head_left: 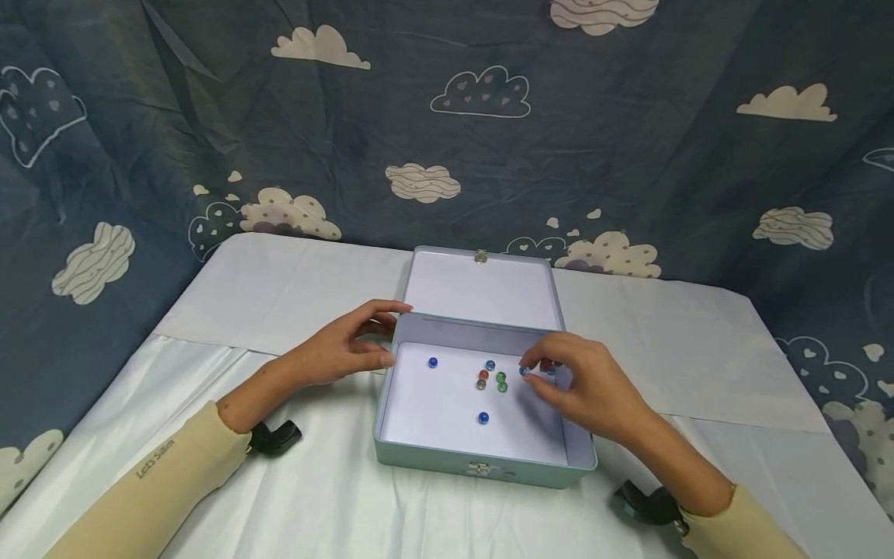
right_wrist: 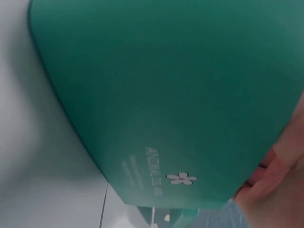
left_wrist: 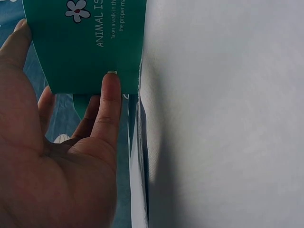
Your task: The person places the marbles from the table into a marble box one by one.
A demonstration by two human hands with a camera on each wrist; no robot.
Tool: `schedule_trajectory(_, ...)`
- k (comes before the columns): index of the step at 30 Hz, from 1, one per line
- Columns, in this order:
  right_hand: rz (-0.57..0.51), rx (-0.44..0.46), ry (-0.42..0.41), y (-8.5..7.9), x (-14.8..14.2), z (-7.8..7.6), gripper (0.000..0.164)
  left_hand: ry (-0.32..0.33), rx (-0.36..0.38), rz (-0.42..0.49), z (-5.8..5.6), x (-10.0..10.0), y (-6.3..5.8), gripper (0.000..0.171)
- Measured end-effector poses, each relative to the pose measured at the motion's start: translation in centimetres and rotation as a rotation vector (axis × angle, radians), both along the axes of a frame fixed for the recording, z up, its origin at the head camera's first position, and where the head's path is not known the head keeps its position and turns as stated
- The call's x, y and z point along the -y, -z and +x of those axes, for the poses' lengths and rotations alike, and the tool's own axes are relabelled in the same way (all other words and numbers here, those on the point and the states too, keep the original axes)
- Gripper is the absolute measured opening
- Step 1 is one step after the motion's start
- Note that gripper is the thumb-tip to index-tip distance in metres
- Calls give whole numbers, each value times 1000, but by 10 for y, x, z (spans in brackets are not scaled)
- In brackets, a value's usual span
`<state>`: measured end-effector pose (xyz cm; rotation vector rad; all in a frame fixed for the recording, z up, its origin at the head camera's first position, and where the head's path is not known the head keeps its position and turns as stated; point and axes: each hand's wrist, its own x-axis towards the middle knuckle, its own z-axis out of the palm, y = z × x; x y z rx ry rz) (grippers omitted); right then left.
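Note:
A green metal box (head_left: 482,463) with a pale lining stands with its lid (head_left: 482,287) folded back. Inside lie small glass marbles: a blue marble (head_left: 433,362) at the left, another blue marble (head_left: 483,418) near the front, and a cluster with a red marble (head_left: 483,374) and a green marble (head_left: 501,377). My right hand (head_left: 594,380) reaches over the right wall, pinching a blue marble (head_left: 524,371) between thumb and index finger; one more lies partly hidden behind its fingers. My left hand (head_left: 342,348) touches the box's left side, fingers extended and spread.
White cloth (head_left: 314,481) covers the table under the box. A dark curtain (head_left: 447,140) with cloud prints hangs behind. Black wrist-camera mounts (head_left: 275,439) sit below both wrists. In the left wrist view, printed lettering shows on the green side wall (left_wrist: 90,52).

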<state>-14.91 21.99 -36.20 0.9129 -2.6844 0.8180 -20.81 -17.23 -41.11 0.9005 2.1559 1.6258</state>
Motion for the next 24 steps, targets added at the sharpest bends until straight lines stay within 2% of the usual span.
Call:
schedule_trajectory(5, 9, 16, -11, 0, 5, -2, 28, -1, -2, 2, 0, 0, 0, 69)
schedule_trajectory(16, 25, 47, 21, 2, 8, -3, 26, -1, 0, 4, 0, -1, -2, 69)
schedule_trajectory(20, 14, 28, 15, 1, 6, -3, 24, 2, 3, 7, 0, 0, -2, 69)
schedule_trajectory(24, -11, -30, 10, 0, 0, -3, 25, 2, 3, 7, 0, 0, -1, 69)
